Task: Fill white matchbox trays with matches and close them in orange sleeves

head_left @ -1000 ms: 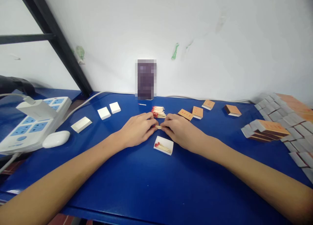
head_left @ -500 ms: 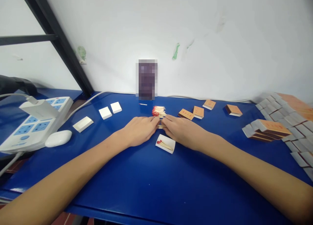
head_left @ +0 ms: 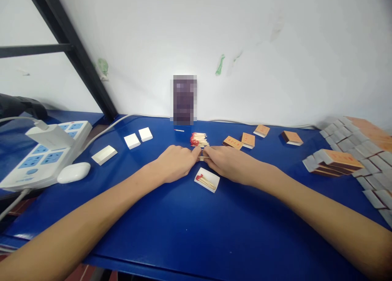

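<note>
My left hand (head_left: pixel 176 162) and my right hand (head_left: pixel 228 160) meet fingertip to fingertip at the middle of the blue table (head_left: pixel 190 228). Both are closed in a pinch on a small bundle of matchsticks (head_left: pixel 202 157) held between them. Just behind the fingers lies a loose pile of red-tipped matches (head_left: pixel 199 139). In front of the hands sits a white open matchbox tray (head_left: pixel 207 180) with a few matches in it.
Three white empty trays (head_left: pixel 132 141) lie at the left, by a white power strip (head_left: pixel 43 154) and a white oval case (head_left: pixel 73 172). Orange matchbox sleeves (head_left: pixel 247 139) lie at the right; stacked matchboxes (head_left: pixel 346 154) fill the far right. A blurred dark object (head_left: pixel 183 99) leans on the wall.
Both hands have crept slightly away from me toward the match pile, still pinching the small bundle. The tray and the other things have not moved.
</note>
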Demonstrator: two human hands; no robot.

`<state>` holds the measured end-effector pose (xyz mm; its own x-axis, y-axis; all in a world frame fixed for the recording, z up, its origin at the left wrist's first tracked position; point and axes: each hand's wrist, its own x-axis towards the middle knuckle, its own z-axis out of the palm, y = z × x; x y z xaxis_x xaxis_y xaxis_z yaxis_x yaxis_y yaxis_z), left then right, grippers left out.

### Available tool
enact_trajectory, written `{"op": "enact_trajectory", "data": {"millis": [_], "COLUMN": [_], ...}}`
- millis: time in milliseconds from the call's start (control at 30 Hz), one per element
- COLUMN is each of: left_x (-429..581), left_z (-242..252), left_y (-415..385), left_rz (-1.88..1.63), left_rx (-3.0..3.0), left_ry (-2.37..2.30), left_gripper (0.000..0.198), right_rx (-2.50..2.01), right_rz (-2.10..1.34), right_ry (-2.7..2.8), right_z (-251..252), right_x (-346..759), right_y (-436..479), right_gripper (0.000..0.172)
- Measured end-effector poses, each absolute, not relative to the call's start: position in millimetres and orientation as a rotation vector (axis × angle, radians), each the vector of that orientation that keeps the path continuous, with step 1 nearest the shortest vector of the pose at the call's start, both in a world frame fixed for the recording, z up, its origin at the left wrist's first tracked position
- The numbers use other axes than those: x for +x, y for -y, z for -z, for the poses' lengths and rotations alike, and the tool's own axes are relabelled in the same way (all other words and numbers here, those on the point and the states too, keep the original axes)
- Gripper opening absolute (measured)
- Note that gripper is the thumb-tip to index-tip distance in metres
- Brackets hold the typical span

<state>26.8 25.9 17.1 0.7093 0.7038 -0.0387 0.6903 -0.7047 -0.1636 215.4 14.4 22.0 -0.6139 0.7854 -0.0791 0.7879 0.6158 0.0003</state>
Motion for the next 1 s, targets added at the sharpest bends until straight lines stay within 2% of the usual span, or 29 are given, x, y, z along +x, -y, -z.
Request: {"op": "enact_trajectory", "data": {"millis": [233,433,533,700,800,900,1000], "left_x": [23,19,19,19,18,15,15], "left_z": [-22,-41,-41,-36,-36,-36,-34], "left_y": [-25,-8,-3,-7,-10,-12,-13], "left_rz": [-0.066,-0.053,-0.089,0.168,0.34,0.437,0.39], "left_rx": [-2.808,-3.127,-3.186,-3.272,-3.312,-3.37,-3.386], "left_ry": [1.107,1.032,1.011,0.951,1.068,1.21,1.195], "left_gripper": [0.023,0.017,0.017,0.015,0.017,0.023,0.032], "right_rx": [1.423,1.468,1.429,1.429,1.463,1.51,1.487], "right_rz": [0.099,0.501,0.589,0.577,0.66,0.72,0.696], "right_ry": [-2.801,-2.635,-2.573,-2.558,-2.566,-2.557,-2.642], "right_z": [-34,-59,-60,-57,-59,-61,-61], "right_x": [218,222,220,218,220,223,226], "right_y": [-6,20,25,24,22,20,17], "right_gripper": [0.02,0.035,0.039,0.041,0.044,0.041,0.033]}}
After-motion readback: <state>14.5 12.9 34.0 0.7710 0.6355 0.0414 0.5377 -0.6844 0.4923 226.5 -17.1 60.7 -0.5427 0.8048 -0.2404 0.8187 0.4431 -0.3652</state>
